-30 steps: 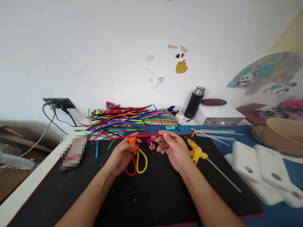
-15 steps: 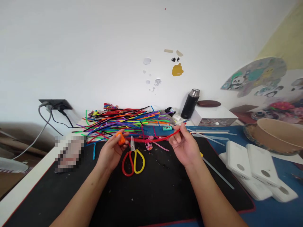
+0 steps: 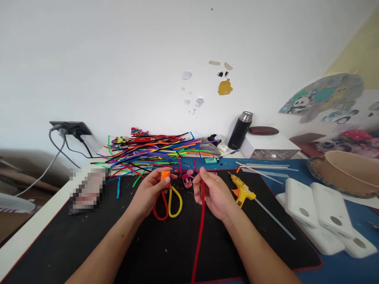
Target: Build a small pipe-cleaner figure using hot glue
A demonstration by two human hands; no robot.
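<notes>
Between the thumb and fingers of my left hand [image 3: 145, 197] is a small orange fuzzy piece [image 3: 166, 178]. My right hand [image 3: 219, 197] pinches a long red pipe cleaner [image 3: 200, 236] near its upper end; the rest hangs down toward the mat's front edge. Partly behind my left hand lie scissors [image 3: 181, 205] with one red and one yellow handle, their blades hidden. A small pink and black figure [image 3: 187, 181] rests between my hands, touching neither. To the right of my right hand lies a yellow glue gun [image 3: 244, 191] with a glue stick in its back.
A heap of colourful pipe cleaners [image 3: 160, 150] lies along the wall. A black flask [image 3: 240, 131] and a white box [image 3: 269, 146] stand behind. White devices [image 3: 300, 203] are piled at right, near a round brown bowl [image 3: 352, 173]. Everything nearest lies on a black mat [image 3: 166, 260].
My right hand has come left and lower, and the red pipe cleaner has swung from sideways to hanging down. My left hand has moved right, over the scissors' blades. The glue gun is uncovered.
</notes>
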